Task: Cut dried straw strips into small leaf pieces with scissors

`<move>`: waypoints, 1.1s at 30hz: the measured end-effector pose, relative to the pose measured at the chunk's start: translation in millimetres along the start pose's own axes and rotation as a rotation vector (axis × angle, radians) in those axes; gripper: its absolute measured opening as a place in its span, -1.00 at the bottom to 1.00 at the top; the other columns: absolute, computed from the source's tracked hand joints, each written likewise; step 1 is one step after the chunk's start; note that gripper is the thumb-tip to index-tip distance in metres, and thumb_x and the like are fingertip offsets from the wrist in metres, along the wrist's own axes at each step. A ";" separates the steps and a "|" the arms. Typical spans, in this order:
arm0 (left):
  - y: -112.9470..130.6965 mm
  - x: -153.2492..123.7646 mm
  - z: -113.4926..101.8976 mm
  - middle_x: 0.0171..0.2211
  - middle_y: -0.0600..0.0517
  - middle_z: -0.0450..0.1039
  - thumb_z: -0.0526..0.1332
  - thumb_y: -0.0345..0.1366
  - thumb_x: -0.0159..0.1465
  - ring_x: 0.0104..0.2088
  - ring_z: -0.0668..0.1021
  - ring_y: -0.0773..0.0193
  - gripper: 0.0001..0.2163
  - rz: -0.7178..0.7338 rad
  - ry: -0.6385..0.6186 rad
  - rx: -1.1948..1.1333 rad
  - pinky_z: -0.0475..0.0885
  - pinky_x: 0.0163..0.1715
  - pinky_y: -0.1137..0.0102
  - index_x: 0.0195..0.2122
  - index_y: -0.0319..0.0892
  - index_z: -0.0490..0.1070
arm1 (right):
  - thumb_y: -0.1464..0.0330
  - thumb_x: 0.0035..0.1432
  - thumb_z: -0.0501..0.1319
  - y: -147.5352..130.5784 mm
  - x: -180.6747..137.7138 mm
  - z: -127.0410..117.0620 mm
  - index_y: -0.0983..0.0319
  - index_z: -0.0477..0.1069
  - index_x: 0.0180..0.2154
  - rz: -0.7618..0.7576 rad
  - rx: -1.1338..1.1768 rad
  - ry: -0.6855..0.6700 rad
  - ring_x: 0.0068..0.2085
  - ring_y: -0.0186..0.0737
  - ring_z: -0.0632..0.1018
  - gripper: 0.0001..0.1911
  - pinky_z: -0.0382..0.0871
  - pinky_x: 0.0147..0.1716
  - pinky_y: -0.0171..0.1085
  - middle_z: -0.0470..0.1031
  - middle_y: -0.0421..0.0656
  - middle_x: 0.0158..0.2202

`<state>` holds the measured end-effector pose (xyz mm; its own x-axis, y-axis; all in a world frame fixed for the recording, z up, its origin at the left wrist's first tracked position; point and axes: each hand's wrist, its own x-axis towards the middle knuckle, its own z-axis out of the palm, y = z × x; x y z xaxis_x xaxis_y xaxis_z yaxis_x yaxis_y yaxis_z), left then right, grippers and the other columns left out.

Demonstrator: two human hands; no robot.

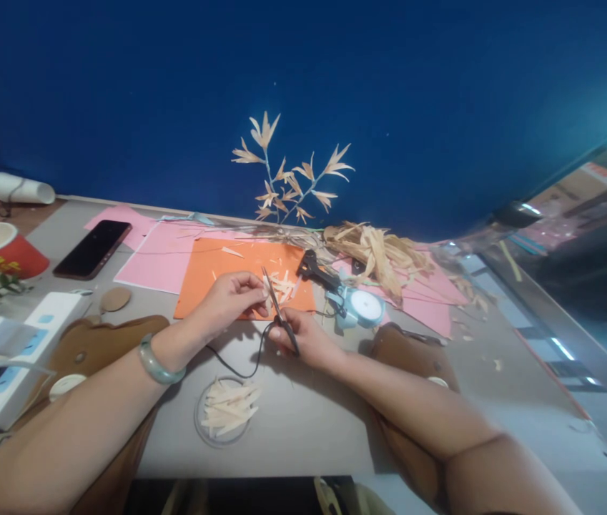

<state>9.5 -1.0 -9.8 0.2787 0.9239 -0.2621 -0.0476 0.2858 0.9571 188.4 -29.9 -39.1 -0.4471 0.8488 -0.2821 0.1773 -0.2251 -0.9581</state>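
My left hand (239, 297) pinches a small pale strip of dried husk (268, 297) above an orange sheet (201, 286). My right hand (306, 337) is closed round the black handles of a pair of scissors (277, 304), whose blades point up and away beside the strip. Cut pale slivers (283, 286) lie on the orange sheet behind the scissors. Nearer to me, a clear round dish (199, 422) holds several cut husk strips (228, 406). A black glue gun (317, 270) lies to the right of the sheet, its cord running under my hands.
Dried corn husks (381, 254) are heaped at the back right, by a light-blue round device (364, 306). A branch with husk flowers (292, 179) stands against the blue wall. On the left are a phone (94, 248), red cup (18, 252) and power strip (40, 343).
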 end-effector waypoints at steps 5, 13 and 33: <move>0.3 0.5 0.9 -0.55 0.04 0.50 0.30 -0.25 0.05 -0.53 0.52 0.38 -0.84 0.001 -0.005 -0.014 0.41 -0.45 0.48 -0.47 -0.21 0.37 | -0.05 -0.11 0.31 -0.8 0.4 -0.2 0.20 0.15 -0.49 -0.003 -0.007 0.002 -0.65 -0.44 0.28 -0.48 0.08 -0.62 -0.40 0.33 -0.34 -0.71; 0.0 -0.1 0.8 -0.56 0.04 0.49 0.30 -0.25 0.05 -0.54 0.52 0.37 -0.85 -0.007 0.008 -0.005 0.40 -0.49 0.50 -0.46 -0.21 0.37 | -0.05 -0.06 0.28 -1.0 -1.1 0.0 0.20 0.15 -0.50 -0.010 -0.028 0.005 -0.66 -0.45 0.25 -0.50 0.06 -0.62 -0.39 0.31 -0.34 -0.72; 7.0 1.2 -3.2 -0.57 0.10 0.48 0.39 -0.28 -0.04 -0.50 0.56 0.37 -0.75 0.102 0.171 -0.257 0.50 -0.37 0.45 -0.46 -0.21 0.32 | -0.09 -0.10 0.30 2.0 0.6 -0.9 0.21 0.17 -0.43 -0.025 -0.009 -0.018 -0.58 -0.41 0.36 -0.45 0.19 -0.57 -0.35 0.36 -0.31 -0.62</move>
<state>6.4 2.9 -3.8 0.0955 0.9742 -0.2044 -0.3138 0.2244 0.9226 189.3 -29.3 -41.2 -0.4668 0.8456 -0.2589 0.1739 -0.1992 -0.9644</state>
